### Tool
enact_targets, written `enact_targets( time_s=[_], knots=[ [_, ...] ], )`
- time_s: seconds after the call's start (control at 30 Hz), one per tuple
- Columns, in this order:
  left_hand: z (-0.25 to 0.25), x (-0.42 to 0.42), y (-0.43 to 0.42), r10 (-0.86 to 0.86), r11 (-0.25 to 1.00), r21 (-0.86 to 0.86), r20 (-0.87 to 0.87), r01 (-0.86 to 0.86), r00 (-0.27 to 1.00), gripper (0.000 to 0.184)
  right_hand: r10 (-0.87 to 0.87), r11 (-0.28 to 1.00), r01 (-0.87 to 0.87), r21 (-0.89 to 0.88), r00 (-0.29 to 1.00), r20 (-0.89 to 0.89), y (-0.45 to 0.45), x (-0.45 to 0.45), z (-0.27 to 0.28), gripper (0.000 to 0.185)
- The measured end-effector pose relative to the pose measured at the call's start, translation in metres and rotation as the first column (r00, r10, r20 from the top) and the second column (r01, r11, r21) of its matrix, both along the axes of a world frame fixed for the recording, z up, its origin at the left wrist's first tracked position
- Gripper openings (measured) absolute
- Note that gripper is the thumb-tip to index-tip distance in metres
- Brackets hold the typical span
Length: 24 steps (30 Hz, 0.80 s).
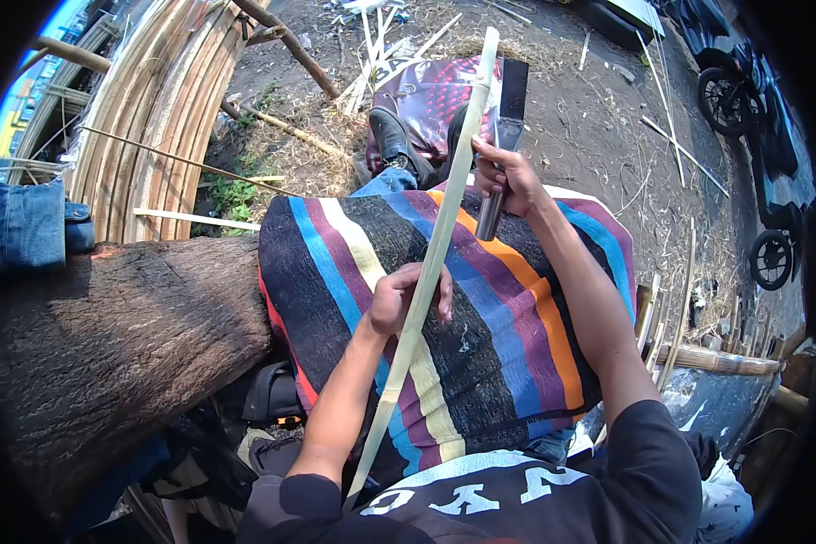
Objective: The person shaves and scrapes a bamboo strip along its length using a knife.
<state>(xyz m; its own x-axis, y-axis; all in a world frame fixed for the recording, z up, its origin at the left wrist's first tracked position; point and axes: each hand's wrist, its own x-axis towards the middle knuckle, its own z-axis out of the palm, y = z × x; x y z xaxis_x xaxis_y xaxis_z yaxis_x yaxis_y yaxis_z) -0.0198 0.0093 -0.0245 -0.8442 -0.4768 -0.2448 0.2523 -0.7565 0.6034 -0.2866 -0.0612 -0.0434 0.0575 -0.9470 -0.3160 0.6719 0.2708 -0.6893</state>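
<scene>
A long pale bamboo strip runs slantwise from beside my shirt up past my knees. My left hand is curled around the strip's middle from beneath, with fingertips showing on its right side. Higher up, my right hand is closed around the metal tube handle of a broad-bladed knife. The dark blade points away from me, just right of the strip's far end. My right thumb and forefinger area touches or nearly touches the strip; I cannot tell which. A striped cloth covers my lap beneath both hands.
A thick log lies at left, with another person's denim-clad leg on it. Bundled bamboo slats stand behind. My shoes rest on a printed sheet. Motorcycles are parked at right; loose strips litter the ground.
</scene>
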Motion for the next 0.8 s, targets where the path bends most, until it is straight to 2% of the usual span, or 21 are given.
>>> enact_targets(
  time_s=[0.03,0.07,0.1,0.17,0.2,0.23,0.3,0.33,0.37,0.4,0.43,0.47,0.5,0.53,0.57,0.63,0.67,0.73,0.8],
  knots=[
    [0.004,-0.001,-0.002,0.037,0.999,-0.025,0.078,-0.035,0.996,0.045,0.059,0.998,-0.058,-0.025,0.998,0.01,0.003,0.002,0.001,0.023],
    [0.0,-0.001,-0.009,0.012,0.999,-0.034,0.022,-0.012,1.0,0.056,0.117,0.992,-0.116,-0.051,0.993,0.019,0.006,0.004,0.001,0.022],
    [-0.003,-0.003,-0.013,0.018,0.999,-0.033,0.022,-0.017,1.0,0.056,0.123,0.991,-0.121,-0.051,0.992,0.019,0.009,0.007,0.0,0.022],
    [-0.005,-0.009,-0.02,-0.031,0.992,0.124,-0.006,0.031,1.0,0.065,0.285,0.953,-0.277,-0.121,0.957,0.052,0.015,0.017,-0.003,0.023],
    [-0.006,-0.012,-0.021,-0.03,0.985,0.17,-0.035,0.035,0.999,0.072,0.297,0.951,-0.295,-0.088,0.955,0.007,0.02,0.023,-0.002,0.023],
    [-0.011,-0.012,-0.023,-0.027,0.985,0.169,-0.034,0.032,0.999,0.072,0.36,0.929,-0.361,-0.082,0.933,-0.026,0.023,0.026,-0.003,0.026],
    [-0.014,-0.013,-0.026,-0.004,0.974,0.218,-0.287,0.069,0.958,0.069,0.387,0.917,-0.396,-0.039,0.91,-0.151,0.029,0.037,0.01,0.029],
    [-0.015,-0.009,-0.025,0.038,0.962,0.272,-0.25,0.033,0.968,0.057,0.389,0.916,-0.398,-0.038,0.909,-0.151,0.029,0.038,0.013,0.029],
    [-0.016,-0.006,-0.027,0.041,0.961,0.273,-0.249,0.03,0.968,0.057,0.379,0.917,-0.398,0.029,0.844,-0.379,0.028,0.039,0.016,0.032],
    [-0.018,-0.003,-0.029,0.102,0.948,0.317,-0.254,-0.017,0.962,0.05,0.363,0.919,-0.384,0.094,0.727,-0.584,0.027,0.041,0.016,0.035],
    [-0.02,0.0,-0.03,0.166,0.931,0.36,-0.256,-0.066,0.952,0.045,0.368,0.916,-0.389,0.095,0.725,-0.582,0.026,0.039,0.009,0.035],
    [-0.014,0.0,-0.029,0.226,0.937,0.3,-0.136,-0.177,0.965,0.039,0.18,0.912,-0.409,-0.041,0.488,-0.854,0.024,0.038,0.009,0.036],
    [-0.012,0.001,-0.03,0.235,0.936,0.3,-0.135,-0.186,0.963,0.039,-0.076,0.868,-0.469,-0.162,0.197,-0.977,0.022,0.038,0.008,0.036],
    [-0.011,0.003,-0.033,0.278,0.934,0.238,-0.022,-0.265,0.96,0.037,-0.042,0.889,-0.444,-0.113,0.166,-0.985,0.027,0.037,0.008,0.027],
    [-0.009,0.004,-0.034,0.325,0.927,0.167,0.089,-0.335,0.942,0.034,-0.04,0.885,-0.451,-0.113,0.167,-0.985,0.03,0.04,0.005,0.027],
    [-0.005,0.004,-0.035,0.357,0.909,0.187,0.114,-0.373,0.927,0.034,-0.23,0.858,-0.491,-0.153,-0.099,-0.968,0.036,0.043,-0.006,0.023],
    [-0.005,0.004,-0.036,0.329,0.93,0.133,0.118,-0.343,0.937,0.034,-0.173,0.87,-0.487,-0.076,-0.158,-0.972,0.036,0.047,-0.004,0.016],
    [-0.005,0.002,-0.033,0.312,0.947,0.032,0.142,-0.319,0.94,0.034,-0.182,0.858,-0.509,-0.073,-0.168,-0.969,0.035,0.054,0.001,0.014],
    [-0.004,0.001,-0.029,0.298,0.952,0.02,0.173,-0.305,0.939,0.034,-0.199,0.846,-0.527,-0.085,-0.165,-0.966,0.035,0.059,-0.001,0.011]
  ],
)
